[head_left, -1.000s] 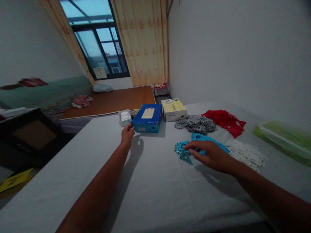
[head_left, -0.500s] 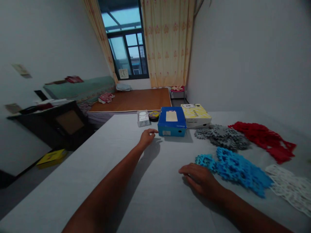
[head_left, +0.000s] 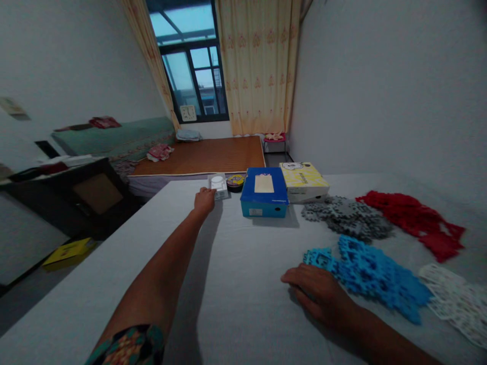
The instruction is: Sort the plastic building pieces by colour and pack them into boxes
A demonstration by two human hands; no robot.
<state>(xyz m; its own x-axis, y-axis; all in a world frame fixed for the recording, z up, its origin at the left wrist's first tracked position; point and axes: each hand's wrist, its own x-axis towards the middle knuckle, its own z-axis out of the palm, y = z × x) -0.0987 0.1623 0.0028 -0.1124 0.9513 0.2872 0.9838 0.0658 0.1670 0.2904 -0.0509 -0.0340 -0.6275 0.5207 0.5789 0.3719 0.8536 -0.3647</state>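
My left hand [head_left: 204, 201] is stretched far across the table, its fingers curled at the near left corner of a small clear plastic box [head_left: 221, 194] with a white round thing inside. A round black tin with a yellow and purple lid [head_left: 236, 182] stands just right of that box. My right hand [head_left: 317, 289] rests on the white cloth with its fingers loosely bent, thumb apart, nothing in them. Beside it lies a heap of blue interlocking lace-like pieces [head_left: 380, 274], partly behind the fingers.
Behind stand a blue box [head_left: 264, 190] and a yellow and white box [head_left: 304, 180]. Grey pieces [head_left: 350, 215], red pieces [head_left: 411, 218] and white pieces [head_left: 456, 299] lie on the right. Left of the table are a dark cabinet [head_left: 79, 197] and a yellow box [head_left: 68, 253] on the floor.
My left hand has moved left and away from me, from beside the blue box to the clear plastic box. The right hand stays nearly in place. The view has turned slightly right.
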